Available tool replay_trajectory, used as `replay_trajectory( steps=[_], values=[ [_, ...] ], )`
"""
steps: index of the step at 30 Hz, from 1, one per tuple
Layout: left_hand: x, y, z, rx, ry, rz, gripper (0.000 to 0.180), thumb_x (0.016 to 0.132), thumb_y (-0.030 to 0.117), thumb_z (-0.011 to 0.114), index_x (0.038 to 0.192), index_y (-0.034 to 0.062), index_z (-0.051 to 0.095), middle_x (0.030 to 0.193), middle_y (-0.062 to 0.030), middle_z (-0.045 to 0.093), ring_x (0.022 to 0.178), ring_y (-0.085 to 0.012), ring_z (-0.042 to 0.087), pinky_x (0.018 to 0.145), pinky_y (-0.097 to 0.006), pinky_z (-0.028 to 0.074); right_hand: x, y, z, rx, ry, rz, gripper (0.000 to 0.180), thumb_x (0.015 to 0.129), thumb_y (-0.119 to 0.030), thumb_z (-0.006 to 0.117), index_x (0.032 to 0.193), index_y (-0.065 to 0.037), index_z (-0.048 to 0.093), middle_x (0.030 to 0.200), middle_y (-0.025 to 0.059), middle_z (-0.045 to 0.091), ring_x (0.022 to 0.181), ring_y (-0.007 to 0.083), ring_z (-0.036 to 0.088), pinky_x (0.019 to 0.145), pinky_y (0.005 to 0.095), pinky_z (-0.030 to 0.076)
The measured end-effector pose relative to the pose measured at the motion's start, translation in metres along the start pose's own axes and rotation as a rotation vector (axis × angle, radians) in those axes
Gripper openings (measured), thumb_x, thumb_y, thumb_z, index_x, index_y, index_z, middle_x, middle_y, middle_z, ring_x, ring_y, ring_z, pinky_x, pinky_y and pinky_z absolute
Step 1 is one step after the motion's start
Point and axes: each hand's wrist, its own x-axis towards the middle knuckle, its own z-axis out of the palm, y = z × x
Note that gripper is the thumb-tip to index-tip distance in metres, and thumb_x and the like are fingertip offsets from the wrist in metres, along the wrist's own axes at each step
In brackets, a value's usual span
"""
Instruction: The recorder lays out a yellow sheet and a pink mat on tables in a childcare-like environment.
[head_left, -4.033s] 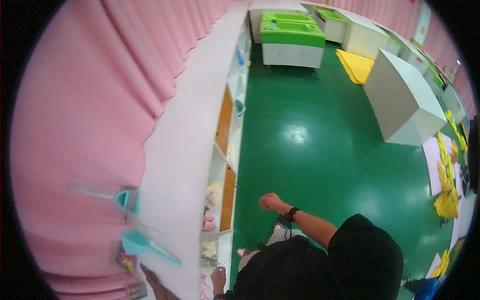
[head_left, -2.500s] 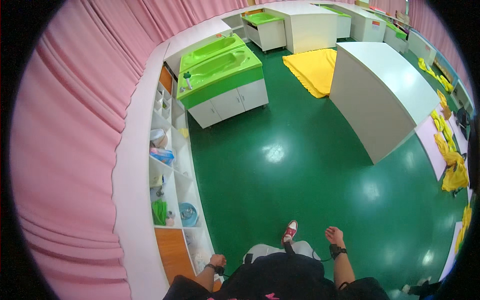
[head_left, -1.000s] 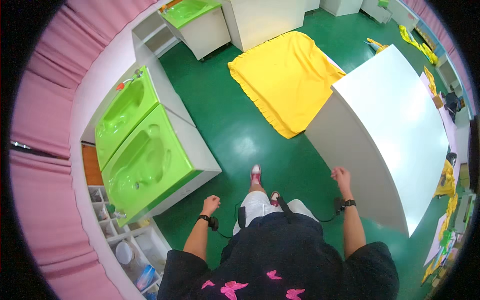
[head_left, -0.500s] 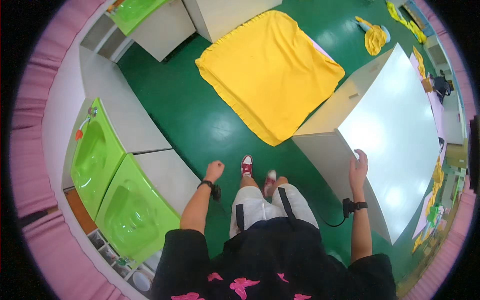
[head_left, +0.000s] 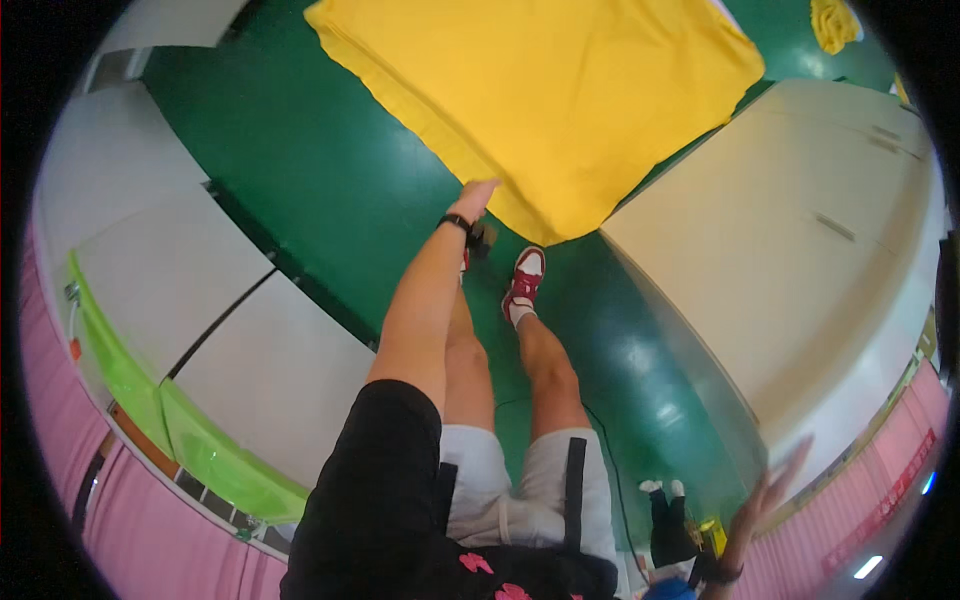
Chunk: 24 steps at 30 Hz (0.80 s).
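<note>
A large yellow cloth (head_left: 560, 90) with a ruffled edge lies spread on the floor ahead. My left hand (head_left: 477, 198) is stretched forward over the cloth's near left edge; its fingers are blurred, and whether they touch the fabric I cannot tell. A dark strap with a small device (head_left: 480, 240) sits on that wrist. At the lower right, my right hand (head_left: 772, 500) is raised near the end of the white cabinet (head_left: 770, 250), fingers stretched out and smeared by motion, with nothing seen in it.
Low white cabinets (head_left: 270, 370) with green basins (head_left: 225, 445) stand at the left. My red-and-white shoe (head_left: 525, 275) is just short of the cloth's near corner. Another person (head_left: 672, 530) is at the lower right. A smaller yellow cloth (head_left: 834, 25) lies at the far right.
The view has moved closer to the yellow cloth. My left hand has reached forward to the cloth's edge. My right hand has left the cabinet top and swung back to the lower right.
</note>
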Motion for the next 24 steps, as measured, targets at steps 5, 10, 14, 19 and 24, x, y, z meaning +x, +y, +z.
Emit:
replay_trajectory(
  steps=[5, 10, 14, 19, 24],
  values=[
    [0.11, -0.033, 0.048, -0.189, -0.027, -0.188, 0.081, 0.074, 0.045, 0.069, 0.135, -0.0022, 0.042, 0.135, -0.0218, 0.047, 0.122, -0.0358, 0.047, 0.095, -0.047, 0.042, 0.006, 0.053, 0.07, -0.269, -0.055, -0.2, 0.059, 0.094, -0.024, 0.053, 0.144, 0.0, 0.032, 0.154, 0.0179, 0.023, 0.142, 0.0305, 0.023, 0.115, 0.043, 0.017],
    [0.186, -0.082, 0.094, -0.193, -0.025, -0.178, 0.088, 0.073, 0.043, 0.072, 0.136, -0.0042, 0.034, 0.134, -0.0208, 0.047, 0.121, -0.0366, 0.047, 0.1, -0.05, 0.037, 0.007, 0.073, 0.099, -0.378, -0.165, -0.177, 0.061, 0.094, -0.025, 0.053, 0.144, -0.001, 0.031, 0.154, 0.0174, 0.023, 0.142, 0.0303, 0.022, 0.115, 0.0431, 0.017],
    [0.238, -0.095, 0.108, -0.632, -0.025, -0.022, 0.093, 0.07, 0.038, 0.077, 0.137, -0.0053, 0.027, 0.127, -0.0193, 0.053, 0.113, -0.036, 0.054, 0.098, -0.048, 0.04, -0.009, 0.077, 0.126, -0.383, -0.199, -0.17, 0.062, 0.094, -0.026, 0.053, 0.145, -0.001, 0.03, 0.154, 0.0171, 0.023, 0.142, 0.0301, 0.021, 0.115, 0.0431, 0.017],
    [0.215, -0.067, 0.128, -0.915, -0.224, -0.008, 0.057, 0.077, 0.021, 0.076, 0.121, -0.0039, 0.051, 0.116, -0.0129, 0.062, 0.1, -0.026, 0.061, 0.088, -0.04, 0.049, -0.005, 0.073, 0.105, -0.491, -0.207, -0.201, 0.064, 0.093, -0.027, 0.054, 0.146, -0.002, 0.028, 0.154, 0.0167, 0.023, 0.142, 0.0299, 0.021, 0.115, 0.0432, 0.017],
    [0.126, 0.03, 0.102, -0.692, -0.054, 0.232, 0.046, 0.081, 0.021, 0.073, 0.116, -0.0045, 0.057, 0.114, -0.0114, 0.064, 0.099, -0.0197, 0.06, 0.084, -0.031, 0.047, -0.019, 0.029, 0.056, -0.491, -0.247, -0.24, 0.065, 0.093, -0.028, 0.054, 0.147, -0.002, 0.027, 0.154, 0.0162, 0.023, 0.143, 0.0297, 0.02, 0.115, 0.0432, 0.017]
  ],
)
